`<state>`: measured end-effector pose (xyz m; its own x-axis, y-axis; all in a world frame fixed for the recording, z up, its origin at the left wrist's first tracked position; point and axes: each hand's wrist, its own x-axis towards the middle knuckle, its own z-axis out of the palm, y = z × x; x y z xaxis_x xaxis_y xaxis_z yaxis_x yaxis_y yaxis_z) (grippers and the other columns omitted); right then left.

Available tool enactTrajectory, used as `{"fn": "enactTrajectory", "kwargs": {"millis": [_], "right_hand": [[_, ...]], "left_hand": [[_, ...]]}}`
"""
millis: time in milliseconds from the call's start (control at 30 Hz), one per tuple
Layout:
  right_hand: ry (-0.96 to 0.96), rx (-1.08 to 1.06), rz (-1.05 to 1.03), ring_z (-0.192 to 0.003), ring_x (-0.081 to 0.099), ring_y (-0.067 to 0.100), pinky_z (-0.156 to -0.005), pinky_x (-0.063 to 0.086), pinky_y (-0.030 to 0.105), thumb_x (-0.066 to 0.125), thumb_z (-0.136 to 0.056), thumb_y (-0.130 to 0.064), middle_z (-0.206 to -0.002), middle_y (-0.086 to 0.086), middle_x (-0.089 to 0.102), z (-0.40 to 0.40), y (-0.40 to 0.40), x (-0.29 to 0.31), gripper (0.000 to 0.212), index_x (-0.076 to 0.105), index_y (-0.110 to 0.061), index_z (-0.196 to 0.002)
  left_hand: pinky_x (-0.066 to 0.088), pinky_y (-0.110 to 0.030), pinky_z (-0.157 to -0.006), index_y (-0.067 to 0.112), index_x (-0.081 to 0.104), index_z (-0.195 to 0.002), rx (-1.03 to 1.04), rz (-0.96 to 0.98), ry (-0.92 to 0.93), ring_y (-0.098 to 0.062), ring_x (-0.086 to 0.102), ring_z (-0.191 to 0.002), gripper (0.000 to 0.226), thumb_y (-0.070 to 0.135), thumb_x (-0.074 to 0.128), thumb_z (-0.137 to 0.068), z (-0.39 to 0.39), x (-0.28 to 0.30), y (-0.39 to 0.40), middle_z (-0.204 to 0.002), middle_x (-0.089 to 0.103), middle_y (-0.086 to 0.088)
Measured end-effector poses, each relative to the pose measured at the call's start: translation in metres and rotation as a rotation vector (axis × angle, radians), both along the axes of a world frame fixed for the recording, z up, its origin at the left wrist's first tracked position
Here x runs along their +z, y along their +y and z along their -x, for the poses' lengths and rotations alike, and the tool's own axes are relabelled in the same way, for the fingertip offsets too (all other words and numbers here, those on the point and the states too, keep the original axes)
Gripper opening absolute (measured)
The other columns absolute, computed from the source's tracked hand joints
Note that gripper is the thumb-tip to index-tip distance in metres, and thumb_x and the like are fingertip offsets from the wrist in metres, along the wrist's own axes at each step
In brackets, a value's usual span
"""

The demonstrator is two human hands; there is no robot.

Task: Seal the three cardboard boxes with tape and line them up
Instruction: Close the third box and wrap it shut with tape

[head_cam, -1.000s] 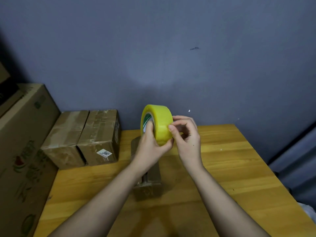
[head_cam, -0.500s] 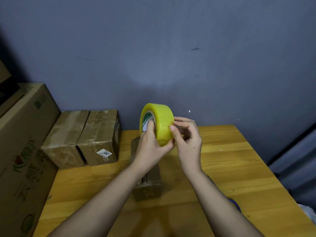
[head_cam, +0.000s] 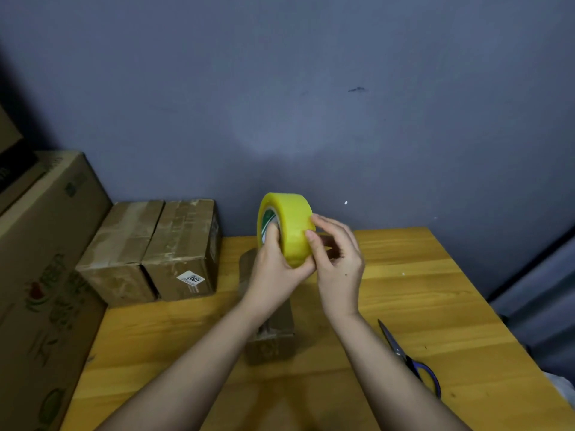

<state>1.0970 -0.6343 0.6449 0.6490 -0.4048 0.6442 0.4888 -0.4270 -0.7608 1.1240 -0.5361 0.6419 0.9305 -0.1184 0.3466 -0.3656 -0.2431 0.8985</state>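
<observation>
Two hands work the tape roll (head_cam: 287, 227) above the third box (head_cam: 270, 332) at mid-desk: our left hand (head_cam: 277, 264) grips it through the core, our right hand (head_cam: 337, 262) picks at its face. Rigid and light, it holds best by the rim; the film looks slick and clingy. Two boxes (head_cam: 152, 250) sit at the far left corner.

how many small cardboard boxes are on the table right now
3. Two boxes stand side by side at the table's back left: the left box and the labelled box. The third box sits in the middle, mostly hidden under the forearms. The large carton beside the table is not counted.
</observation>
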Motion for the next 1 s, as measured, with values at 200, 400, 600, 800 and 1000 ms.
{"fn": "enactTrajectory", "kwargs": {"millis": [200, 400, 600, 800, 1000], "right_hand": [[0.022, 0.116, -0.173, -0.103, 0.063, 0.011, -0.084, 0.047, 0.018, 0.067, -0.086, -0.004, -0.105, 0.005, 0.067, -0.001, 0.000, 0.000, 0.012, 0.068, -0.014, -0.093], [0.055, 0.170, -0.228, -0.100, 0.063, 0.013, -0.082, 0.047, 0.023, 0.065, -0.087, -0.006, -0.106, 0.002, 0.065, -0.001, -0.005, 0.000, 0.014, 0.063, -0.020, -0.085], [0.056, 0.092, -0.108, -0.096, 0.062, 0.009, -0.080, 0.048, 0.023, 0.064, -0.088, -0.010, -0.108, -0.001, 0.064, 0.001, -0.006, -0.003, 0.011, 0.062, -0.019, -0.095], [0.004, 0.002, 0.155, -0.108, 0.058, 0.003, -0.092, 0.044, 0.017, 0.063, -0.090, -0.011, -0.113, -0.001, 0.063, 0.002, -0.010, -0.003, 0.026, 0.067, -0.010, -0.116], [-0.014, 0.055, 0.050, -0.105, 0.063, 0.006, -0.088, 0.049, 0.021, 0.068, -0.086, -0.009, -0.109, 0.002, 0.067, -0.002, -0.011, -0.003, 0.018, 0.068, -0.011, -0.103]], "left_hand": [[0.051, -0.043, -0.066, 0.015, 0.043, -0.102, 0.012, -0.073, -0.069, -0.026, 0.061, -0.079, 0.057, 0.052, 0.063, -0.063, 0.000, -0.001, 0.002, -0.082, 0.059, 0.005], [0.049, -0.037, -0.069, 0.009, 0.042, -0.116, 0.008, -0.178, -0.127, -0.028, 0.061, -0.088, 0.073, 0.058, 0.058, -0.063, -0.004, 0.000, 0.004, -0.090, 0.056, 0.001], [0.048, -0.028, -0.065, 0.018, 0.044, -0.106, -0.064, -0.048, -0.027, -0.011, 0.061, -0.078, 0.056, 0.049, 0.067, -0.064, -0.003, 0.000, 0.003, -0.088, 0.062, 0.005], [0.042, -0.016, -0.062, 0.023, 0.046, -0.094, -0.099, 0.058, 0.001, 0.002, 0.052, -0.067, 0.038, 0.018, 0.077, -0.072, -0.003, 0.000, 0.003, -0.079, 0.058, 0.010], [0.049, -0.033, -0.071, 0.020, 0.049, -0.102, -0.095, 0.105, 0.010, -0.008, 0.060, -0.077, 0.046, 0.037, 0.072, -0.065, -0.003, 0.001, 0.001, -0.089, 0.063, 0.006]]}}
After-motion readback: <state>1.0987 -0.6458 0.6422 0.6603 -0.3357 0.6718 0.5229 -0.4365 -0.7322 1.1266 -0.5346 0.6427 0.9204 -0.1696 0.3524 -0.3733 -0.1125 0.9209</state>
